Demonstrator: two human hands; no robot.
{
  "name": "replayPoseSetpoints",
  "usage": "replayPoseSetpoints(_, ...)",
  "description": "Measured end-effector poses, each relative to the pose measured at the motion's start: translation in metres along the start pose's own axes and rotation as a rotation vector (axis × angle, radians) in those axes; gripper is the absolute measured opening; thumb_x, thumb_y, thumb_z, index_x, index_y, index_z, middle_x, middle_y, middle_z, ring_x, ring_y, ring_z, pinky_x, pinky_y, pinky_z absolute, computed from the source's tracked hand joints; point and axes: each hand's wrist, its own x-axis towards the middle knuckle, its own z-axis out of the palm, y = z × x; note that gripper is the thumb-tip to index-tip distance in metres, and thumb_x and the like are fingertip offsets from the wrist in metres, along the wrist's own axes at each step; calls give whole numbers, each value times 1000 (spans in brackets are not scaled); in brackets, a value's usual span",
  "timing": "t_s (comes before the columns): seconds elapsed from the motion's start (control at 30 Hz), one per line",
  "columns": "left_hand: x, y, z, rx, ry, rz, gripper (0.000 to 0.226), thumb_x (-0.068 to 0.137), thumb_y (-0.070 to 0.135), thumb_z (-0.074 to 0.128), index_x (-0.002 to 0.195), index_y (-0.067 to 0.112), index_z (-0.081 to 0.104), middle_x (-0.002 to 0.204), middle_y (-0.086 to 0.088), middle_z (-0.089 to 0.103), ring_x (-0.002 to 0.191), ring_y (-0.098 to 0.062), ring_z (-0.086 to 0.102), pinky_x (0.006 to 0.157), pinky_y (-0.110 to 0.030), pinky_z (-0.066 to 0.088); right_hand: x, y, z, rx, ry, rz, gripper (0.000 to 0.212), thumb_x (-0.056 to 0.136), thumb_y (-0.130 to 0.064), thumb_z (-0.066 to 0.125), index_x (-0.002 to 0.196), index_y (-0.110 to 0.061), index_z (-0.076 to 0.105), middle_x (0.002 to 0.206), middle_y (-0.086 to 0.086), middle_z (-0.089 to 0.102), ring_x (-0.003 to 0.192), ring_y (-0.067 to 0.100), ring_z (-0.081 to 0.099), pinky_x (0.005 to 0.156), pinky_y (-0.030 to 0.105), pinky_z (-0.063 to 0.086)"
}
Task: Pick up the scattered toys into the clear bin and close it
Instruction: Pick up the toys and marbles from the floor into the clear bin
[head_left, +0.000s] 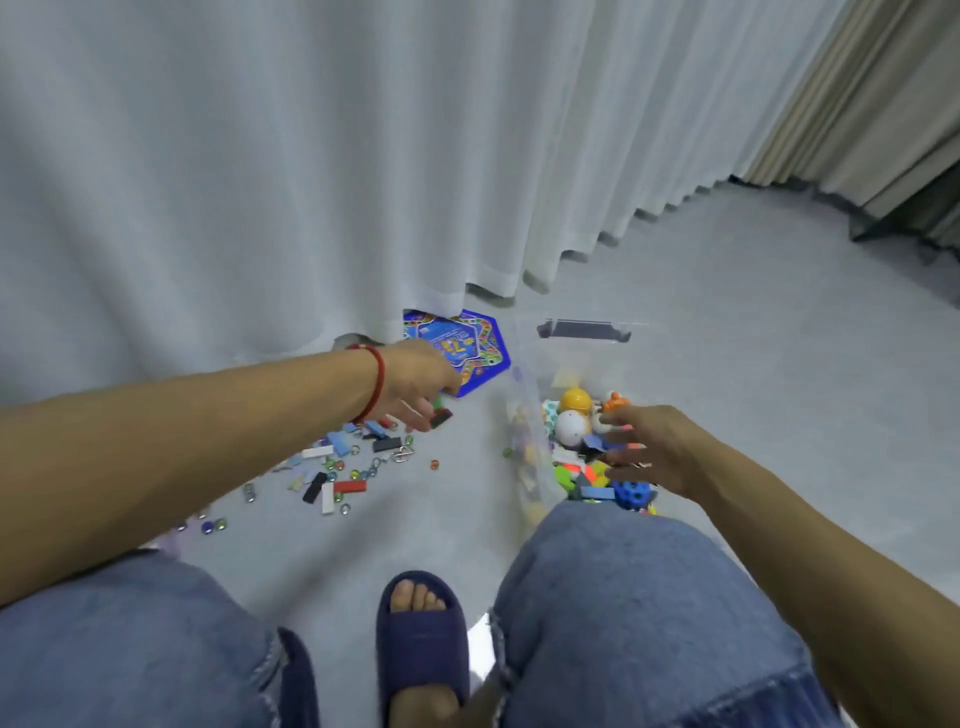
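My left hand (415, 382), with a red string at the wrist, hovers over the scattered toys (337, 467) and pinches a small dark and red block (440, 417). Flat blocks, glass marbles and metal rings lie on the grey floor below it. The clear bin (524, 415) stands to the right, holding egg-shaped toys (571, 423), a blue ball and bright pieces. My right hand (649, 449) spreads its fingers over the bin, with small orange bits at the fingertips; whether it holds them is unclear.
A blue hexagonal game board (470, 348) lies by the white curtain (363, 182). The bin's far rim with its dark handle (584, 331) shows behind. My knees in jeans and a dark slipper (421, 623) fill the foreground. Beige curtains hang at the far right.
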Motion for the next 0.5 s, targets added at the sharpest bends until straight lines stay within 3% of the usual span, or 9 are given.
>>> replayPoseSetpoints(0.07,0,-26,-31,-5,114,-19,24,87,15,60,109,6,60,92,-11,52,73,-22,56,71,-37,61,-1,-12,30,-34,-74,-118,28,91,-20,67,113,-2,66,104,15,63,83,28,65,75,42,61)
replayPoseSetpoints(0.2,-1,-93,-92,103,312,-80,22,88,11,59,107,3,67,106,-18,66,91,-33,64,83,-47,58,-1,-33,106,-246,-266,-263,21,94,-21,64,106,-6,70,100,11,64,84,25,64,79,43,61)
replayPoseSetpoints(0.3,-9,-150,-126,244,417,-128,18,86,14,58,99,17,70,102,-9,70,88,-27,64,85,-38,54,12,-48,168,-552,-396,-357,19,95,-22,59,105,-9,69,101,7,68,85,20,63,75,39,61)
replayPoseSetpoints(0.4,-15,-210,-152,452,408,-200,38,86,21,62,124,24,62,129,-3,59,114,-24,58,91,-25,42,28,-68,228,-892,-538,-463,21,97,-24,55,115,-19,64,113,6,65,90,19,63,69,32,59)
replayPoseSetpoints(0.5,-9,-264,-172,585,352,-224,56,83,21,64,137,25,51,147,-2,44,127,-23,48,102,-28,39,42,-90,284,-1229,-651,-676,36,98,-27,54,134,-26,56,130,-3,58,101,21,60,75,28,52)
